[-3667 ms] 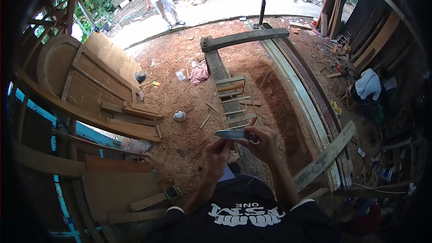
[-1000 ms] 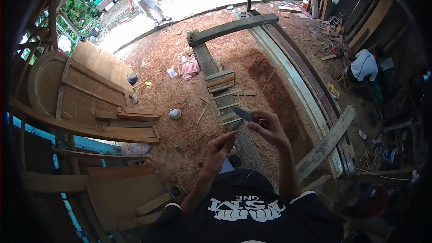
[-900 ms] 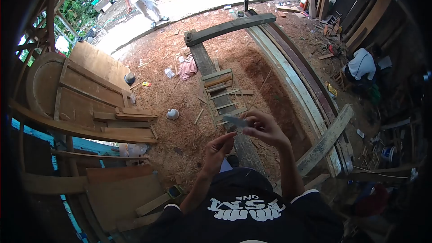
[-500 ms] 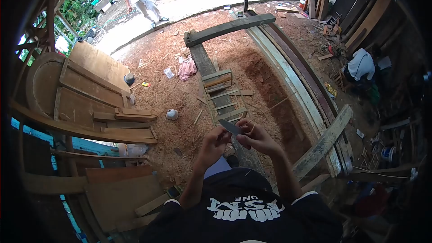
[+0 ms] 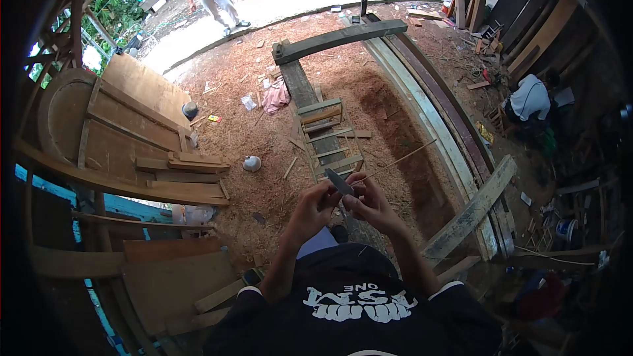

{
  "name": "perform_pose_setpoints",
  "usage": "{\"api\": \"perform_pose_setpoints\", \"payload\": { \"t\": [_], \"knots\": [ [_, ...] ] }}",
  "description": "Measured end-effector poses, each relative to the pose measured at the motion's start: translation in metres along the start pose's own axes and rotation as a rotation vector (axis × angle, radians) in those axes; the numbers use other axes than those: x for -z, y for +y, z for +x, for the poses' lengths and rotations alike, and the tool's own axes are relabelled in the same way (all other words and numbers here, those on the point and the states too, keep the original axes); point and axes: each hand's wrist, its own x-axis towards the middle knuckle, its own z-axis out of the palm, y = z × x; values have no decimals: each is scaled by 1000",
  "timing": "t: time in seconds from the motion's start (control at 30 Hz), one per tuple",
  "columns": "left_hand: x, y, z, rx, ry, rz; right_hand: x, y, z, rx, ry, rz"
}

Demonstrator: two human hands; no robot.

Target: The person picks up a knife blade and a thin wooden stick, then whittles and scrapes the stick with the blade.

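My left hand (image 5: 312,209) is closed, its fingertips pinched along the side of a dark grey, flat, blade-like piece (image 5: 338,182) with a narrow tip pointing away from me. The thumb of my right hand (image 5: 374,206) presses near the lower end of that piece. From my right fingers a long thin wooden stick (image 5: 402,157) slants up to the right; its near end is hidden in the grip. Beyond my hands, a small slatted wooden frame (image 5: 321,117) lies across a dark plank bench (image 5: 300,86).
Wood shavings cover the ground. Long boards (image 5: 422,102) run along the right, with a loose plank (image 5: 471,207) across them. Wooden panels (image 5: 145,92) lean at left. A white round container (image 5: 251,163) and pink cloth (image 5: 275,97) lie ahead. People are at far left and right.
The thin stick has swung and shows longer, reaching further to the right of my right hand. The blade-like piece has tilted slightly. Both hands stay close together.
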Motion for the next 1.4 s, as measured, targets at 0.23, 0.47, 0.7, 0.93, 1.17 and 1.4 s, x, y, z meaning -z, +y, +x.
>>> {"api": "perform_pose_setpoints", "payload": {
  "t": [0.23,0.47,0.7,0.93,1.17,1.4],
  "knots": [
    [1,17,-3,-17,27,75,-2,3,-1,27,29,-54],
    [-13,4,-4,-120,102,79,-8,7,-8,56,111,-51],
    [-18,9,-6,-118,99,45,-5,6,-14,40,133,-122],
    [-23,10,-8,-221,140,159,-6,11,-16,101,178,-57],
    [-17,20,-12,-270,104,267,-12,8,-20,169,222,-79],
    [-10,17,-13,-332,52,279,-17,6,-24,166,240,-66]
  ]
}}
